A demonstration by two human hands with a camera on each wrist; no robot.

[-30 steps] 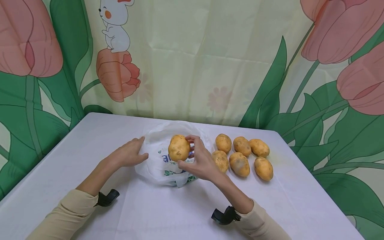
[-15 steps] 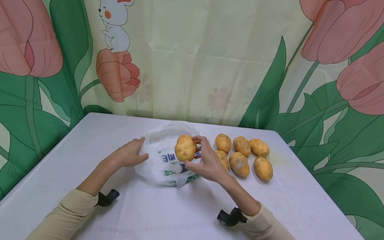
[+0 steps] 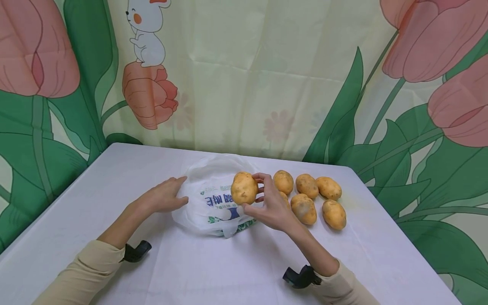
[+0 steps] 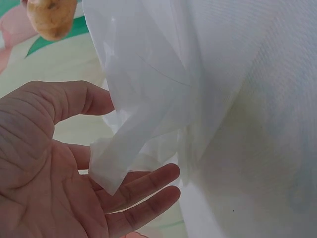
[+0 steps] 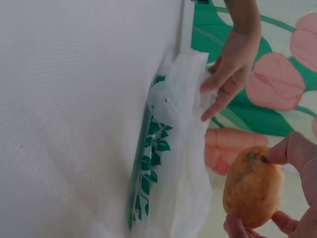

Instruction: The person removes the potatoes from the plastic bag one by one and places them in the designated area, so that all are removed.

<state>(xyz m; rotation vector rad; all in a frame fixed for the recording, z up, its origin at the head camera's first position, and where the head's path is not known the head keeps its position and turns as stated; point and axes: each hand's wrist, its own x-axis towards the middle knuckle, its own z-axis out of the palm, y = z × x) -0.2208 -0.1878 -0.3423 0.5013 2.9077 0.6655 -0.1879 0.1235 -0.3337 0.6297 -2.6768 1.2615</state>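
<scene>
In the head view my right hand (image 3: 275, 206) grips a potato (image 3: 244, 188) between thumb and fingers, above the right part of a white plastic bag (image 3: 198, 214). The right wrist view shows the potato (image 5: 254, 188) with a dark spot near the thumb. My left hand (image 3: 163, 195) is at the bag's left edge, thumb and fingers spread. Seen from the left wrist, the fingers (image 4: 143, 191) are nearly straight and a flap of the bag (image 4: 126, 144) lies across them; the thumb tip touches the bag's rim. Blue and green print shows on the bag.
Several potatoes (image 3: 303, 208) lie in two rows to the right of the bag, one partly hidden by my right hand. A white cloth covers the table (image 3: 206, 271). Behind it hangs a curtain (image 3: 244, 106) printed with tulips and a rabbit.
My right hand has moved to the right with the potato, uncovering more of the bag's blue print and hiding more of one potato on the table. The left hand has hardly moved.
</scene>
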